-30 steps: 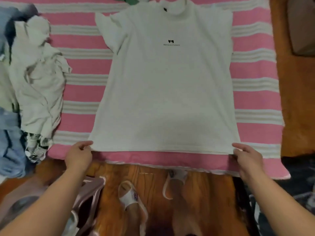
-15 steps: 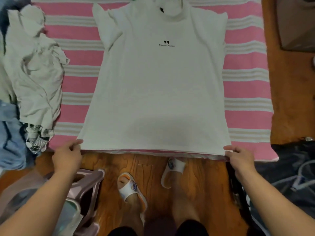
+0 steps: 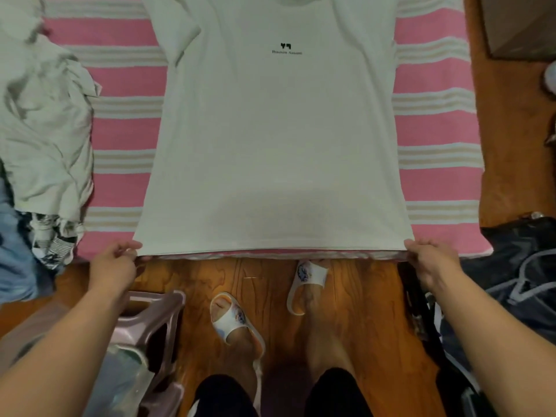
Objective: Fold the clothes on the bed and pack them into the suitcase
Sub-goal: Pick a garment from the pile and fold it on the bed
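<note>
Spreading step under way: white T-shirt [image 3: 276,139] laid flat, print up, on the pink striped bed [image 3: 436,121], hem at the near edge. Left hand [image 3: 112,266] and right hand [image 3: 430,261] each pinching a hem corner, fingers curled. Next, probably a fold of sides or hem inward, corners kept level; crumpled clothes [image 3: 45,115] waiting on the left.
</note>
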Tool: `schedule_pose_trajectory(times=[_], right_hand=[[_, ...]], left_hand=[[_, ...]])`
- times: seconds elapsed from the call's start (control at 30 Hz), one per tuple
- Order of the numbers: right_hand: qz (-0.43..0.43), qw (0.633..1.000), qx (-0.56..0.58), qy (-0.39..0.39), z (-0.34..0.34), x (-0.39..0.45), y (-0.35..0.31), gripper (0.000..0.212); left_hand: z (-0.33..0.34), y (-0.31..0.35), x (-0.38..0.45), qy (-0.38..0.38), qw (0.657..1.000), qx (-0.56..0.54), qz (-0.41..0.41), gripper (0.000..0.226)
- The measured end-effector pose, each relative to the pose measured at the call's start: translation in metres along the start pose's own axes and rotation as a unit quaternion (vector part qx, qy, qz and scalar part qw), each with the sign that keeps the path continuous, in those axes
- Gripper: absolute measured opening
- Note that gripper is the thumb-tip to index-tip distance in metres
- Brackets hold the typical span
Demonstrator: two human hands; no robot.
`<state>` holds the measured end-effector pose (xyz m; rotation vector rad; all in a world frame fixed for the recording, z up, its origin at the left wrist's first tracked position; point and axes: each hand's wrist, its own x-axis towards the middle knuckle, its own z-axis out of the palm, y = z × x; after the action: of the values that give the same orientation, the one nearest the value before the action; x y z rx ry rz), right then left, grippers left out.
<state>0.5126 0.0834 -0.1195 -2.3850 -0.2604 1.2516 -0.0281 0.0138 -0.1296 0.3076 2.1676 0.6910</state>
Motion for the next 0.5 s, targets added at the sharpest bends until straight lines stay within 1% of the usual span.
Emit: schedule_pose_trajectory(times=[0.07, 0.1, 0.13, 0.17, 0.2, 0.23, 0.27, 0.3, 0.33, 0.37, 0.4, 0.43, 0.47, 0.5], right_hand=[[0.007, 1.0, -0.003, 0.016, 0.002, 0.001, -0.001, 0.013], [0.009, 1.0, -0.015, 0.021, 0.006, 0.002, -0.001, 0.01], [0.004, 0.999, -0.043, 0.026, 0.009, 0.004, -0.001, 0.01], [-0.014, 0.995, -0.097, 0.032, 0.012, 0.005, -0.002, 0.01], [-0.043, 0.981, -0.183, 0.04, 0.015, 0.006, -0.004, 0.009], [-0.075, 0.955, -0.284, 0.043, 0.016, 0.007, -0.009, 0.013], [-0.099, 0.919, -0.38, 0.042, 0.018, 0.005, -0.016, 0.017], [-0.102, 0.882, -0.458, 0.028, 0.021, 0.004, -0.027, 0.018], [-0.09, 0.839, -0.537, 0.007, 0.023, 0.001, -0.043, 0.021], [-0.075, 0.798, -0.598, -0.019, 0.025, -0.004, -0.062, 0.028], [-0.061, 0.768, -0.637, -0.039, 0.026, -0.009, -0.086, 0.036], [-0.065, 0.755, -0.651, -0.046, 0.029, -0.012, -0.112, 0.035], [-0.079, 0.768, -0.635, -0.04, 0.03, -0.015, -0.142, 0.027], [-0.116, 0.786, -0.607, -0.017, 0.032, -0.011, -0.171, 0.018]], left_hand=[[0.001, -0.005, 0.007, -0.006, 1.0, 0.019, 0.011, 0.035], [0.001, -0.009, 0.012, -0.007, 0.999, 0.046, 0.018, 0.032], [0.001, -0.011, 0.016, -0.006, 0.995, 0.096, 0.03, 0.028], [0.001, -0.011, 0.022, -0.003, 0.985, 0.165, 0.049, 0.024], [0.002, -0.009, 0.025, -0.009, 0.97, 0.233, 0.073, 0.021], [0.005, -0.003, 0.027, -0.033, 0.949, 0.299, 0.097, 0.018], [0.009, 0.006, 0.028, -0.07, 0.919, 0.371, 0.111, 0.015], [0.012, 0.018, 0.028, -0.12, 0.875, 0.456, 0.106, 0.011], [0.017, 0.034, 0.028, -0.167, 0.819, 0.543, 0.086, 0.009], [0.022, 0.055, 0.027, -0.202, 0.754, 0.622, 0.064, 0.01], [0.03, 0.078, 0.026, -0.213, 0.707, 0.672, 0.059, 0.013], [0.039, 0.104, 0.026, -0.209, 0.688, 0.691, 0.072, 0.016], [0.051, 0.131, 0.026, -0.198, 0.693, 0.684, 0.113, 0.017], [0.066, 0.16, 0.026, -0.191, 0.709, 0.658, 0.168, 0.019]])
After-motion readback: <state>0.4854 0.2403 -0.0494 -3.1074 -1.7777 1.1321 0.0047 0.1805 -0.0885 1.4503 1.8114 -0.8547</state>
